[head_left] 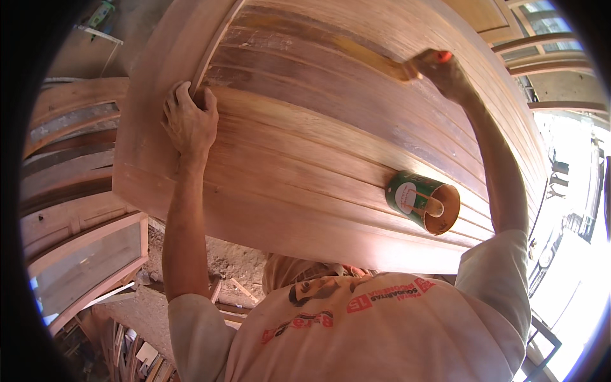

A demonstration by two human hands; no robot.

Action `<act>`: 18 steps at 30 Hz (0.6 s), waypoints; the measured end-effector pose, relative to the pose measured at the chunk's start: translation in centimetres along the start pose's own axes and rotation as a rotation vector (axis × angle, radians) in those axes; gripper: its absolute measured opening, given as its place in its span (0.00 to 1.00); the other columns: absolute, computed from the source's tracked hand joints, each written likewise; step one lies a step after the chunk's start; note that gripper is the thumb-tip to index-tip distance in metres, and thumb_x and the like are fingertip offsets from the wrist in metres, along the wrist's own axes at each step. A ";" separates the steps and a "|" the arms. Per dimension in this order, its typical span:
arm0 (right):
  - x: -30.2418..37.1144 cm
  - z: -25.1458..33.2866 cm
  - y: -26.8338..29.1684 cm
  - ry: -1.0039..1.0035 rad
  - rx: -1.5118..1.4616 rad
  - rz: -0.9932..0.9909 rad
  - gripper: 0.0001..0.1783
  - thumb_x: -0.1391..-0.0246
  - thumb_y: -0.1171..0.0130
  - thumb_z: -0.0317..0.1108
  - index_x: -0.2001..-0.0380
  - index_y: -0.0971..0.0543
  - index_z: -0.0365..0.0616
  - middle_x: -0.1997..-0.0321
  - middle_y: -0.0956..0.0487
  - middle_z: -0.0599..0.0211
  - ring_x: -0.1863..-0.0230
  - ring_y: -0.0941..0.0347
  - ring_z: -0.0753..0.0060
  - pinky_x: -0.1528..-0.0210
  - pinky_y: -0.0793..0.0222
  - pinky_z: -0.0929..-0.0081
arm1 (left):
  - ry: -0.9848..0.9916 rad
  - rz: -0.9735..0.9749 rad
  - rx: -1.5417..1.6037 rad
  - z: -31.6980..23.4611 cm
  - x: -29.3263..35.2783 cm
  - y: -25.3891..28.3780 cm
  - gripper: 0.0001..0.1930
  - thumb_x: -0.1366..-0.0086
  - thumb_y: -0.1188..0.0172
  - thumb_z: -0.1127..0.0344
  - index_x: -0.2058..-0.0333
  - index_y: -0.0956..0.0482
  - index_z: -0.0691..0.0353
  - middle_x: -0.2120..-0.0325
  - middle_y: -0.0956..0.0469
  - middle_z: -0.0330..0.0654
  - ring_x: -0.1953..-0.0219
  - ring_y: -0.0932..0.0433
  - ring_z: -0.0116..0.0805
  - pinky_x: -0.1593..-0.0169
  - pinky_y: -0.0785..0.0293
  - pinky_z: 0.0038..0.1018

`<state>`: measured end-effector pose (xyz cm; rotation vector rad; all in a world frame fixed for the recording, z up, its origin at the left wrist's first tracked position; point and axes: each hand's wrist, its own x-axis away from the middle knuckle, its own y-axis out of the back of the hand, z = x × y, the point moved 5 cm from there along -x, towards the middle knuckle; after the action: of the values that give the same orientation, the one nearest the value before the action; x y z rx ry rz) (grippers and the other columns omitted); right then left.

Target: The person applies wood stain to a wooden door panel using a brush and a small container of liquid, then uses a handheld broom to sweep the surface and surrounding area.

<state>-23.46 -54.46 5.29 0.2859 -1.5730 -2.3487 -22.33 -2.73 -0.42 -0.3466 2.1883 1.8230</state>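
A large reddish-brown wooden door (286, 184) with long grooved boards lies flat in front of me. In my right hand (445, 73) is a paintbrush (410, 70) with an orange-red handle end, blurred by motion, its bristles low over the far boards. A yellowish wet-looking streak (363, 54) runs left from the brush. My left hand (191, 121) rests on the door's left side, fingers apart and bent over the raised frame strip (216, 48). On the nearer boards at the right stands a green open-topped can (417, 197) with drips down its side; its contents are hard to make out.
Curved-looking wooden frames (70, 140) and a framed panel (95, 261) stand at the left. Wood scraps (140, 353) lie at the lower left. More wooden frames (541, 48) lean at the far right, beside a brightly lit area. A green tool (100, 14) lies at the far left.
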 end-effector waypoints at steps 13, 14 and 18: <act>1.7 -1.5 1.9 -0.021 0.178 -0.038 0.08 0.33 0.39 0.37 0.54 0.19 0.49 0.59 0.17 0.64 0.63 0.18 0.67 0.60 0.18 0.63 | 0.069 0.047 0.007 -1.1 -0.3 0.5 0.25 0.28 0.41 0.47 0.42 0.24 0.57 0.41 0.24 0.48 0.37 0.26 0.53 0.36 0.30 0.54; 0.8 0.5 1.6 0.257 0.216 -0.124 0.10 0.33 0.40 0.34 0.50 0.19 0.51 0.57 0.18 0.65 0.62 0.19 0.66 0.61 0.18 0.64 | 0.065 0.038 0.007 -1.0 -0.2 0.3 0.25 0.28 0.41 0.46 0.41 0.24 0.57 0.41 0.24 0.48 0.37 0.26 0.53 0.36 0.30 0.54; 2.4 2.0 -0.3 0.655 0.916 -0.171 0.15 0.32 0.40 0.33 0.44 0.22 0.51 0.57 0.20 0.62 0.64 0.22 0.66 0.64 0.18 0.64 | 0.061 0.036 -0.021 0.2 0.1 0.1 0.27 0.28 0.42 0.45 0.41 0.24 0.58 0.41 0.24 0.49 0.37 0.27 0.53 0.35 0.31 0.54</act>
<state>-26.41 -53.50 5.79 1.2569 -2.1430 -1.2172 -22.50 -2.55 -0.40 -0.3741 2.2305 1.8795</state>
